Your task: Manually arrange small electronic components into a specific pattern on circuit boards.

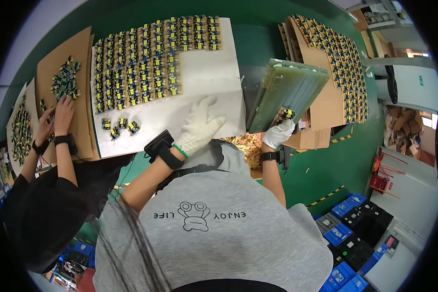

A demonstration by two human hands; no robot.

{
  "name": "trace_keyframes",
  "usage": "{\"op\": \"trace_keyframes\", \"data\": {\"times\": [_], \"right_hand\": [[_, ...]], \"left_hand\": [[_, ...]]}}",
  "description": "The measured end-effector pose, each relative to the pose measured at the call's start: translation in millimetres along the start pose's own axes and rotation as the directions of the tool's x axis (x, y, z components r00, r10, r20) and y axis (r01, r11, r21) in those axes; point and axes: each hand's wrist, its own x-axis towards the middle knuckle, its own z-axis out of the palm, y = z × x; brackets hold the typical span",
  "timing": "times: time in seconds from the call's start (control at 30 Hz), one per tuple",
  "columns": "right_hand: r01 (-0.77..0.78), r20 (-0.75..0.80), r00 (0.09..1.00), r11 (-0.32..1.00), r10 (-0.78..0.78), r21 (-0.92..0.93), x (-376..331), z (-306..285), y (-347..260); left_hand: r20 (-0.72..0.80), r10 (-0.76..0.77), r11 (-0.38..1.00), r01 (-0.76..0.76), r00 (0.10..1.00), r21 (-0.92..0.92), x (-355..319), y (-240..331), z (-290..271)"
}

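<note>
My left hand, in a white knit glove, is over the near part of a white board, fingers spread and nothing in them. My right hand, gloved too, grips a small circuit board with a yellow-topped part. It holds this circuit board at the near end of a greenish, semi-clear slab that stands tilted; whether they touch I cannot tell. Rows of like circuit boards cover the far and left parts of the white board. Several loose ones lie at its near left.
To the right, cardboard carries more circuit boards. At left, a co-worker's hands are at a pile of green circuit boards on brown cardboard. Blue and black crates stand on the floor at lower right.
</note>
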Motion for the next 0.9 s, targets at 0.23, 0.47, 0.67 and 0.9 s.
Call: {"op": "trace_keyframes", "data": {"times": [0.23, 0.47, 0.67, 0.9], "right_hand": [[-0.132, 0.074, 0.988, 0.991, 0.134, -0.028, -12.7, -0.1, -1.8], [-0.071, 0.068, 0.995, 0.995, 0.066, 0.066, -21.9, -4.7, -11.9], [0.006, -0.012, 1.000, 1.000, -0.006, -0.008, 11.1, -3.4, -24.9], [-0.013, -0.044, 0.999, 1.000, 0.012, -0.023, 15.4, 5.0, -25.5]], "left_hand": [[0.012, -0.039, 0.992, 0.040, 0.999, -0.116, -0.1, 5.9, -6.7], [-0.006, -0.025, 0.995, 0.024, 1.000, -0.096, 1.8, 1.6, -9.1], [-0.065, -0.046, 0.992, 0.038, 0.997, -0.120, 4.8, -5.5, -11.1], [-0.042, -0.071, 0.987, 0.064, 0.997, -0.149, 4.6, -15.0, -18.8]]}}
